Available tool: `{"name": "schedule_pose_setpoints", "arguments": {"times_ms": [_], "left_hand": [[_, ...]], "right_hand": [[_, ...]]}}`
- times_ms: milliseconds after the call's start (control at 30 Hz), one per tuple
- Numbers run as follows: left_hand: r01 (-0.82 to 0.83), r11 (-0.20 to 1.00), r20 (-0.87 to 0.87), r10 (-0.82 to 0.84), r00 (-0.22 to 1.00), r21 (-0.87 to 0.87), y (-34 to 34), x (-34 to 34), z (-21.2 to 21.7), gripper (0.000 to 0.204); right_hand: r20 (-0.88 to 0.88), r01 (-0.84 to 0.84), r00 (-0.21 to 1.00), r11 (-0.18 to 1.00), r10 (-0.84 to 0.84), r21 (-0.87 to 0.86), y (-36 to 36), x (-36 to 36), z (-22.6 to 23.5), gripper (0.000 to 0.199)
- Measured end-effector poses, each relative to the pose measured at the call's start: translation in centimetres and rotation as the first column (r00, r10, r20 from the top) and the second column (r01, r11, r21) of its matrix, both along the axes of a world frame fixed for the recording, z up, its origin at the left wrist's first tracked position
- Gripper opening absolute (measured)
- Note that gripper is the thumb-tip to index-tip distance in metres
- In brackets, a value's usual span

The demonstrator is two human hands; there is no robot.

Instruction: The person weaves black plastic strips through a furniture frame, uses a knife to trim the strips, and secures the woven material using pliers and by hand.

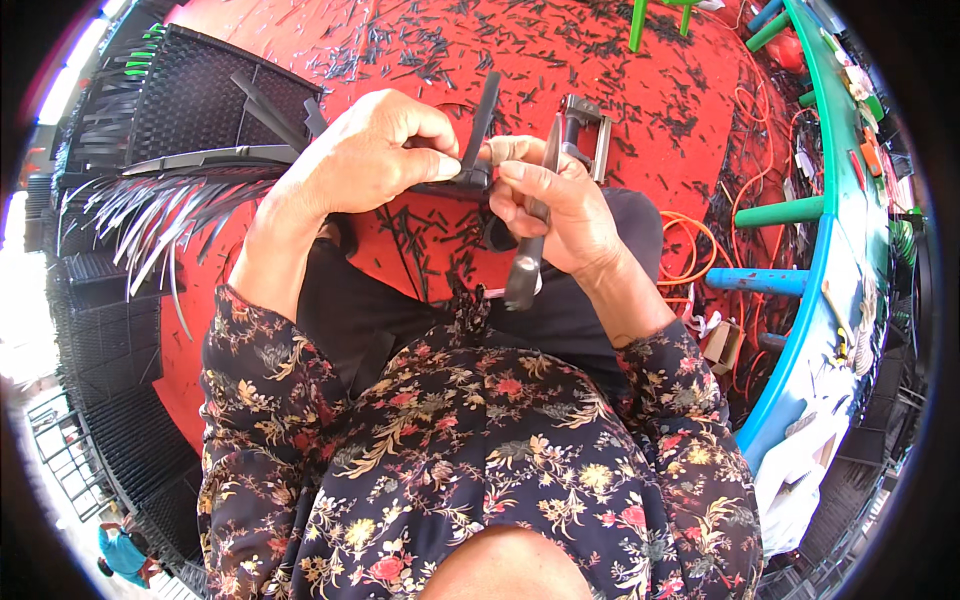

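Note:
Between the fingers of my left hand (pixel 370 150) is a flat black strip (pixel 483 115), its free end standing up and away from me. The fingertips press it against a dark frame piece (pixel 468 182) that runs over my lap. Close by on the right, my right hand (pixel 555 205) is closed around a long metal hand tool (pixel 527 270); its thin end points away and its broad dark end hangs toward my lap. Its exact kind is hard to make out. Just beyond the right fingers stands a dark metal bracket-like piece (pixel 585 125).
A bundle of loose black strips (pixel 190 205) fans out at left, beside a black woven panel (pixel 215 95). Strip scraps litter the red floor (pixel 390 35). At right are an orange hose (pixel 690 250) and a green and blue curved table (pixel 810 250). A person (pixel 125 550) is far lower left.

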State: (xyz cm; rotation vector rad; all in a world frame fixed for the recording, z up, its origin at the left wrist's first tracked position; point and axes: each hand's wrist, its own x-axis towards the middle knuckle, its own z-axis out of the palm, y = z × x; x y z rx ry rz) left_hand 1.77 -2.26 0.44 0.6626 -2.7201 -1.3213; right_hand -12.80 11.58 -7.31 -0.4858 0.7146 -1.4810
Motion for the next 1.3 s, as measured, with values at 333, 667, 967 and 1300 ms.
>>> {"name": "schedule_pose_setpoints", "arguments": {"times_ms": [333,667,967,1300], "left_hand": [[0.068,0.991,-0.013,-0.070,0.997,-0.112,-0.3,0.1,0.6,0.016],[0.069,0.990,-0.050,-0.076,0.996,-0.126,-0.4,-0.5,0.5,0.013],[0.076,0.990,-0.090,-0.087,0.992,-0.122,-1.5,-1.2,0.5,0.011],[0.046,0.986,-0.045,-0.054,0.998,-0.163,-0.8,-1.0,0.3,0.010]], "right_hand": [[0.016,-0.059,0.998,0.995,0.058,0.078,-1.1,-0.5,1.5,0.008],[-0.173,-0.041,0.983,0.990,0.064,0.138,-2.1,-0.8,2.7,0.007],[-0.328,0.106,0.938,0.994,-0.111,-0.033,-1.3,0.2,2.2,0.022],[-0.644,0.148,0.754,0.989,-0.126,-0.021,-1.6,0.8,4.2,0.011]]}}
